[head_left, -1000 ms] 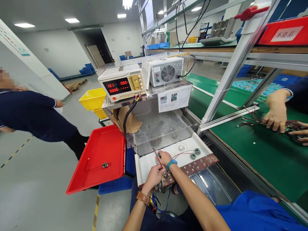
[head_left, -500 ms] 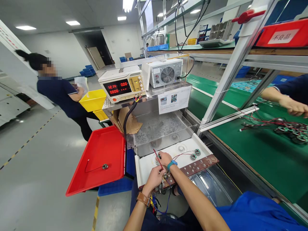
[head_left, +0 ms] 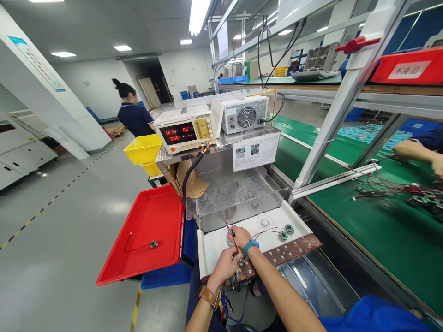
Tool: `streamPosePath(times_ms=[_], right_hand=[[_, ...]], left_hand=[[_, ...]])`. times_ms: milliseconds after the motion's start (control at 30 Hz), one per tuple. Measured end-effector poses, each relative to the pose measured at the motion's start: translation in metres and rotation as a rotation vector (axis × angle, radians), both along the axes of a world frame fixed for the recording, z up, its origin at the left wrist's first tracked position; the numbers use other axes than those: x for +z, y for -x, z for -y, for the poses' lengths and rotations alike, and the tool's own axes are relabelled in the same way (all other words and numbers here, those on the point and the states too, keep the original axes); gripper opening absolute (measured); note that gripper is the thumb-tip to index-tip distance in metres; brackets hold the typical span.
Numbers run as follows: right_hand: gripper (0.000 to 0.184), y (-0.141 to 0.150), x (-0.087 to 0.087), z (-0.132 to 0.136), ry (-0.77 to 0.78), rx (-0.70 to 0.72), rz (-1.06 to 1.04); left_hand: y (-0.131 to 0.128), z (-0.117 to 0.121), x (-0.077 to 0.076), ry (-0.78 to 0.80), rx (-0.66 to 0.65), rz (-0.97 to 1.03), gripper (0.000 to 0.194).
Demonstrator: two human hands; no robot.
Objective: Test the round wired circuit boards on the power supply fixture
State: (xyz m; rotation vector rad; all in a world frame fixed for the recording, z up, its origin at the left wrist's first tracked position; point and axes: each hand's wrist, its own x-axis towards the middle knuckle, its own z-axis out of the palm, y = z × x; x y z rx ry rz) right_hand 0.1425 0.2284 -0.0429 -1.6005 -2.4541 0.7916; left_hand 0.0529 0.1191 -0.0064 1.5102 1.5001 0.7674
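Note:
My left hand [head_left: 225, 265], with a brown watch strap at the wrist, is closed in a pinch on the red wires [head_left: 234, 240] beside the brown terminal strip [head_left: 292, 249]. Just beyond it, my right hand [head_left: 241, 237], wearing a blue band, is closed on a small round motor part [head_left: 233, 233] that my fingers mostly cover. Two like motor parts, a nearer one [head_left: 283, 235] and a farther one [head_left: 290, 228], lie with red and black wires in the white tray [head_left: 211, 251]. Another motor part [head_left: 154, 244] rests in the red tray [head_left: 157, 207].
A power supply [head_left: 185, 130] showing red digits and a grey fan unit [head_left: 245, 114] stand on a metal shelf. Yellow bins [head_left: 142, 150] are behind the red tray. On the green bench [head_left: 384, 240] at right, a co-worker's arm [head_left: 418, 152] reaches near piled wired parts [head_left: 422, 196].
My view has shifted slightly, so the bench sits lower in it. My hands keep their places on the wires and part. A person at left walked farther back; the co-worker's hand left the pile.

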Motion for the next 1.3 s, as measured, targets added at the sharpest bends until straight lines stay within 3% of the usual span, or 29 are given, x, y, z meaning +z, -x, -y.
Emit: streamPosePath(times_ms=[500,700,1300], right_hand=[[0.023,0.003,0.004,0.004,-0.008,0.008,-0.042],[0.039,0.002,0.007,0.005,0.014,0.033,-0.036],[0.033,0.004,0.005,0.005,-0.002,0.052,-0.010]], left_hand=[[0.001,0.004,-0.002,-0.005,0.034,0.010,0.015],[0.001,0.005,-0.002,-0.003,0.027,-0.006,0.014],[0.003,0.004,-0.006,0.026,0.028,-0.050,0.018]])
